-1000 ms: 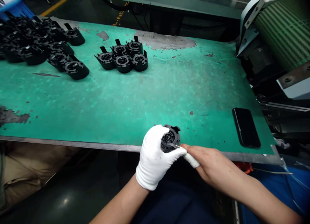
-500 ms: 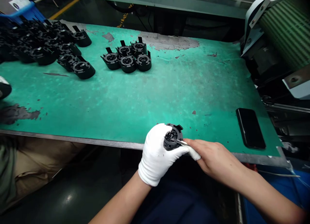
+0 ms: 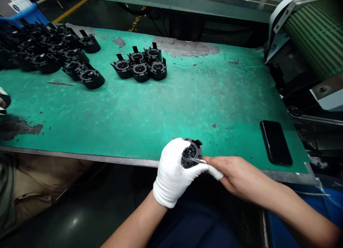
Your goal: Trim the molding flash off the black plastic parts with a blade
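Observation:
My left hand (image 3: 173, 171), in a white glove, is closed around a round black plastic part (image 3: 191, 152) above the table's front edge. The part's ringed face with a central hub is turned up, and a tab sticks out at its upper right. My right hand (image 3: 233, 171) is bare except for a white covering on the thumb. Its fingers grip a small blade-like metal tool (image 3: 200, 161), whose visible end lies at the lower right of the part's face. The tool's handle is hidden in the hand.
Several similar black parts (image 3: 140, 71) stand grouped on the green table (image 3: 187, 105), with a larger cluster (image 3: 45, 58) at left. A phone (image 3: 276, 142) lies at right, near a machine with a green ribbed belt (image 3: 316, 33). Another person's hand (image 3: 3, 101) shows at the left edge.
The tool's tip has drawn back from near the part's hub toward its lower right rim. The other person's hand at the left edge has shifted slightly.

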The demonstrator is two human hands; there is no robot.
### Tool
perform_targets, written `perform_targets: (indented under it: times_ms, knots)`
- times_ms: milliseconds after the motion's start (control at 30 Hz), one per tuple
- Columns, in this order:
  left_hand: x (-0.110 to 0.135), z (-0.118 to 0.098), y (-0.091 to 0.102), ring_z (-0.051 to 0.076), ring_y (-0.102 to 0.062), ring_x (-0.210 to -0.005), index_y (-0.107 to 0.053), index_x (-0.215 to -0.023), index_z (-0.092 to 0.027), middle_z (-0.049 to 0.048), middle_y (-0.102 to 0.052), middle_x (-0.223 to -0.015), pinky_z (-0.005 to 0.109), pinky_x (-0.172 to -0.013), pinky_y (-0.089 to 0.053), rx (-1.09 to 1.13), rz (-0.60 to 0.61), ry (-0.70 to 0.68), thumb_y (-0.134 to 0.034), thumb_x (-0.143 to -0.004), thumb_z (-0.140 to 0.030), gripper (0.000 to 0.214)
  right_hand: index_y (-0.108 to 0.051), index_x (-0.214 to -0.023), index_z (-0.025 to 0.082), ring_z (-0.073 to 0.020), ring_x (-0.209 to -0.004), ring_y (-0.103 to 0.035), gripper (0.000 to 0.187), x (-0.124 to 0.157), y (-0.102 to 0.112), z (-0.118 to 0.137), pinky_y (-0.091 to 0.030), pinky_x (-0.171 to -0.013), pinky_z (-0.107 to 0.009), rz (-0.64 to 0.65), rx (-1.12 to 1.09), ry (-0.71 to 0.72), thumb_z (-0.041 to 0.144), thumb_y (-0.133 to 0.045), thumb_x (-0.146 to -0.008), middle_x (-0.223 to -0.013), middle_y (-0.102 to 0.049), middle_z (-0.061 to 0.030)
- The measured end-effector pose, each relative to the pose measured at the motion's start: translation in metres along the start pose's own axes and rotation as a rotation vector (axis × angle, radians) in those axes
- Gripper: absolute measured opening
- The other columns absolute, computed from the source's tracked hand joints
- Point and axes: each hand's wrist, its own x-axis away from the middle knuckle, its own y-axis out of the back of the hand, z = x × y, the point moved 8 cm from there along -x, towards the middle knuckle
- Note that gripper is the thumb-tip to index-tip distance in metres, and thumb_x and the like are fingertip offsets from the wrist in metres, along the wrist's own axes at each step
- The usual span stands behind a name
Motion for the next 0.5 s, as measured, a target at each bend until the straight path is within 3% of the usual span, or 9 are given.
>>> perform_targets:
  times_ms: [100,233,367,500]
  knots:
    - [-0.003,-0.002,-0.002,0.024,-0.066,-0.105,-0.058,-0.111,-0.023,0.0083,-0.068,-0.111,0.039,-0.091,-0.057,0.018,0.046,-0.011,-0.085,-0.072,-0.052,0.055,-0.066,-0.125,0.027,-0.0230,-0.104,-0.073,0.049,-0.004,0.011,0.004,-0.057,-0.089,-0.032,0.049,-0.024,0.018,0.004,-0.047,-0.086,-0.119,-0.075,-0.0030]
    - [-0.006,-0.002,-0.002,0.023,-0.067,-0.100,-0.059,-0.108,-0.023,0.0065,-0.068,-0.106,0.038,-0.091,-0.056,0.036,0.075,0.008,-0.087,-0.072,-0.048,0.052,-0.068,-0.119,0.029,-0.0228,-0.103,-0.073,0.046,-0.004,0.010,0.002,-0.057,-0.086,-0.033,0.083,-0.043,0.033,0.004,-0.047,-0.086,-0.117,-0.076,-0.0008]
    - [-0.004,0.001,-0.002,0.024,-0.066,-0.102,-0.058,-0.108,-0.023,0.0073,-0.068,-0.106,0.040,-0.092,-0.056,0.072,0.066,0.026,-0.085,-0.072,-0.052,0.054,-0.060,-0.134,0.025,-0.0235,-0.114,-0.069,0.049,0.006,0.001,-0.006,-0.056,-0.095,-0.037,-0.071,-0.068,0.008,0.009,-0.045,-0.090,-0.131,-0.070,-0.0059]
    - [-0.001,0.005,-0.003,0.023,-0.066,-0.103,-0.057,-0.112,-0.023,0.0072,-0.068,-0.107,0.041,-0.095,-0.056,0.092,0.065,0.027,-0.085,-0.072,-0.053,0.058,-0.059,-0.134,0.019,-0.0265,-0.113,-0.070,0.047,0.014,-0.009,-0.009,-0.059,-0.093,-0.041,-0.174,0.013,-0.059,0.012,-0.041,-0.092,-0.130,-0.070,-0.0110]
